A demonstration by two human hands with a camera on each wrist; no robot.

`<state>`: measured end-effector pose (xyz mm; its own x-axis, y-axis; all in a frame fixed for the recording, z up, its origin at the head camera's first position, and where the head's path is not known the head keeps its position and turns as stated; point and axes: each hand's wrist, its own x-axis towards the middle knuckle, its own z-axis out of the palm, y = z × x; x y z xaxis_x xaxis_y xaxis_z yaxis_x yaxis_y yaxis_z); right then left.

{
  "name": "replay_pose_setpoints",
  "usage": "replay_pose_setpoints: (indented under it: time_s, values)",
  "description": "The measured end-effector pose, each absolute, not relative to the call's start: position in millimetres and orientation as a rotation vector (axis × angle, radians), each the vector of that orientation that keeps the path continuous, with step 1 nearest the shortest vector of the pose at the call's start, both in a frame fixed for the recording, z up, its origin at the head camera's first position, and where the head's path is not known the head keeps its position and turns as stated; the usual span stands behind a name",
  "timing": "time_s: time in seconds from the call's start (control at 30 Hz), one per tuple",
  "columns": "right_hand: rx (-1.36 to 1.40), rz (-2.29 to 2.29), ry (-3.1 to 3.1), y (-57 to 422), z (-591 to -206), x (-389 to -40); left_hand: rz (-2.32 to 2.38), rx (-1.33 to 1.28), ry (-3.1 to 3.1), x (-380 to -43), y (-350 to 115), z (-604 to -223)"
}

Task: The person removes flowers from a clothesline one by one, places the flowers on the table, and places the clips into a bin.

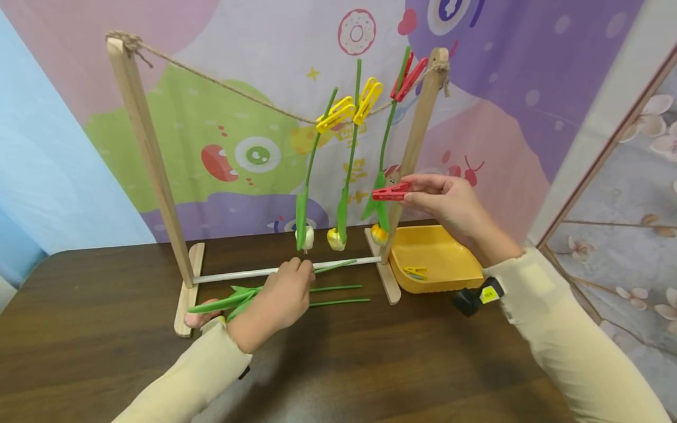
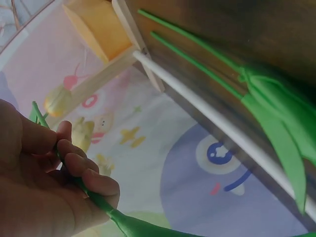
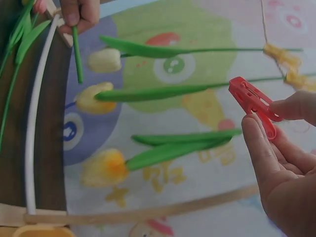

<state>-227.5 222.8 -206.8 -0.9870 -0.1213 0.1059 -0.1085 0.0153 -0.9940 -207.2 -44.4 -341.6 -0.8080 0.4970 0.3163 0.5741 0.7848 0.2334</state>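
Nearest, over the dark surface [image 1: 370,364], the left hand [image 1: 280,296] grips a green flower stem [image 1: 335,267], just beside loose stems [image 1: 341,302] lying there. Farther right, the right hand [image 1: 446,202] pinches a red clothespin [image 1: 390,192] near three tulips [image 1: 335,238] hanging clipped from a rope [image 1: 227,86].

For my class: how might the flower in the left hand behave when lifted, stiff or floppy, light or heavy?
The held flower seems fairly stiff: its stem's free end juts straight from the left hand. It is probably light, since similar hanging flowers each seem held by one clothespin. It may flex slightly, as their stems curve gently.
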Motion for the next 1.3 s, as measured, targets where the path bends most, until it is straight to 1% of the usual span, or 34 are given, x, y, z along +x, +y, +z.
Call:
replay_pose_setpoints:
  time_s: [0.1, 0.4, 0.67, 0.9, 1.17, 1.3]
  values:
    - [-0.239, -2.214, 2.174, 230.7, -213.8, -229.3, -0.480, -0.806, -2.779, -205.6, -45.3, -346.9]
    - [-0.115, -2.116, 2.199, 255.9, -240.3, -233.0, -0.521, -0.750, -2.843, -198.7, -45.7, -363.7]
    - [-0.060, -2.082, 2.159, 284.3, -274.7, -237.8, -0.478, -0.792, -2.893, -191.3, -43.2, -378.8]
    - [-0.028, -2.039, 2.181, 306.1, -300.1, -243.0, -0.484, -0.792, -2.955, -184.9, -38.9, -381.8]
    - [-0.006, -2.098, 2.099, 321.0, -331.1, -251.2, -0.423, -0.786, -3.023, -178.2, -36.1, -388.7]
    - [0.030, -2.027, 2.158, 321.7, -345.5, -258.7, -0.410, -0.771, -3.067, -176.5, -32.5, -392.7]
